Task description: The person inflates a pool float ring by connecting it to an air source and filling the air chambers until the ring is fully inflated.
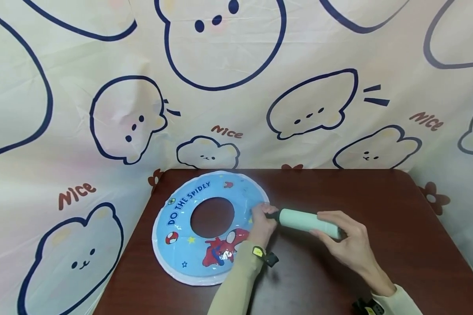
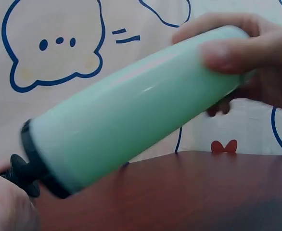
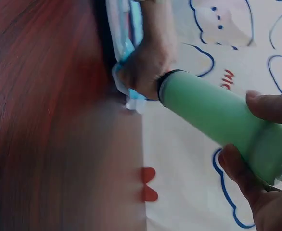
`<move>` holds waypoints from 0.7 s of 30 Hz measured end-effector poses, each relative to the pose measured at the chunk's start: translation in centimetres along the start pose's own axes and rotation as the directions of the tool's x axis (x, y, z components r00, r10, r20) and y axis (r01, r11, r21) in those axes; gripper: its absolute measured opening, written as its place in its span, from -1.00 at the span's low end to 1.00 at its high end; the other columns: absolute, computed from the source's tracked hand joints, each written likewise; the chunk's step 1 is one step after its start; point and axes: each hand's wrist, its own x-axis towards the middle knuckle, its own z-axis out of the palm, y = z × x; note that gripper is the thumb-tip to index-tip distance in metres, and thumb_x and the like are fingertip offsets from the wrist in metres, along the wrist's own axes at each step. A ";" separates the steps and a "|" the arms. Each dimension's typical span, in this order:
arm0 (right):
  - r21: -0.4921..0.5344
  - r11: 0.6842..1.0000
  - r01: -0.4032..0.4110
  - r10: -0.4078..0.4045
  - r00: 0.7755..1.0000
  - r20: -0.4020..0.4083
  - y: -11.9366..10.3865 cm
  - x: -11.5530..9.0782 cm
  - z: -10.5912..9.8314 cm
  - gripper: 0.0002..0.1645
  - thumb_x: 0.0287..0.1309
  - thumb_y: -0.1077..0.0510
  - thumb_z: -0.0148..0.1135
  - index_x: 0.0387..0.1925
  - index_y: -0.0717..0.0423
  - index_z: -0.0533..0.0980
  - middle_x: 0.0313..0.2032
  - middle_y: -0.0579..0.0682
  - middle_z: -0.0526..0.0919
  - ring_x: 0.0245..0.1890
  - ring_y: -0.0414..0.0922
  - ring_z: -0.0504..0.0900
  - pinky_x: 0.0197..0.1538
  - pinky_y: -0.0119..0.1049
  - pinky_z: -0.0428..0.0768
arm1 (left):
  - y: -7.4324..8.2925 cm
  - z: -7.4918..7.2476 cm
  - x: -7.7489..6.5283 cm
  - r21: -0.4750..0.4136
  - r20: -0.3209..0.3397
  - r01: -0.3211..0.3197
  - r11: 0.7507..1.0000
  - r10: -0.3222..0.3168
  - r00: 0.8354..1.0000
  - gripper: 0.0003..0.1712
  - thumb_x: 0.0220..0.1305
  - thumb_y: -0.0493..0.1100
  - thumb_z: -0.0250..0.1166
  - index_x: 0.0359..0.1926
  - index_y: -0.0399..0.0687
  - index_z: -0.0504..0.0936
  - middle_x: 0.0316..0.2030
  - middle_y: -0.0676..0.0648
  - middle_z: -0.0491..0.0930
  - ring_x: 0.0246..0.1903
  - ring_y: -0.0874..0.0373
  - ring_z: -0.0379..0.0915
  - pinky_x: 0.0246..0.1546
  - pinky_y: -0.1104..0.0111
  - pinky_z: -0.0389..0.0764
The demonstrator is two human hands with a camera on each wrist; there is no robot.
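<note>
A light-blue swim ring [image 1: 181, 258] with "DO THE SPIDEY" lettering and a red cartoon figure lies on the table, looking filled out. My left hand [image 1: 262, 225] grips at the ring's right edge, where the pump's black nozzle [image 2: 24, 174] meets its fingers. Those fingers hide the nozzle's tip and whatever valve is there. In my right hand [image 1: 348, 240] is the far end of a mint-green hand pump [image 1: 303, 219], held between thumb and fingers. The right wrist view shows the pump's green barrel [image 3: 213, 113] tilted, raised off the table.
The dark brown wooden table [image 1: 398, 245] reaches back to a pale cloth [image 1: 236, 109] printed with cartoon outlines. This cloth also hangs along the left and right sides. Black straps with cameras [image 1: 265, 256] sit on the wrists.
</note>
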 end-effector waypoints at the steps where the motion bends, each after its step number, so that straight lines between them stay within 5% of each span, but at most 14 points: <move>1: 0.009 1.000 0.008 -0.008 1.000 -0.013 -0.1 0.0 -0.2 -0.31 -0.37 0.41 0.77 -0.03 0.14 0.77 -0.04 0.04 0.81 -0.07 -0.28 0.73 -0.08 -0.66 0.54 | 0.2 0.1 -0.1 0.011 -0.012 0.000 1.000 0.000 1.000 -0.49 0.60 -0.31 -0.12 -0.63 -0.04 0.19 -0.71 0.08 0.22 -0.73 0.29 0.20 -0.62 0.57 0.33; 14: 0.049 0.993 0.106 -0.103 0.993 -0.059 -3.6 0.0 -4.3 -0.35 -0.45 0.46 0.73 -0.11 0.22 0.78 -0.10 0.17 0.81 -0.02 -0.31 0.74 -0.03 -0.68 0.54 | 0.4 0.3 0.4 0.126 0.026 -0.052 0.991 0.049 0.998 -0.44 0.54 -0.35 -0.23 -0.71 -0.02 0.12 -0.75 0.12 0.14 -0.77 0.30 0.10 -0.66 0.54 0.19; 21: -0.001 0.997 0.072 -0.072 0.997 -0.031 -4.3 -0.4 -7.0 -0.31 -0.47 0.47 0.74 -0.08 0.22 0.77 -0.07 0.16 0.80 0.00 -0.34 0.72 0.01 -0.68 0.54 | 0.1 0.3 0.7 0.069 0.021 0.004 0.998 -0.005 1.000 -0.40 0.60 -0.30 -0.27 -0.72 0.00 0.11 -0.77 0.13 0.15 -0.81 0.34 0.12 -0.72 0.59 0.24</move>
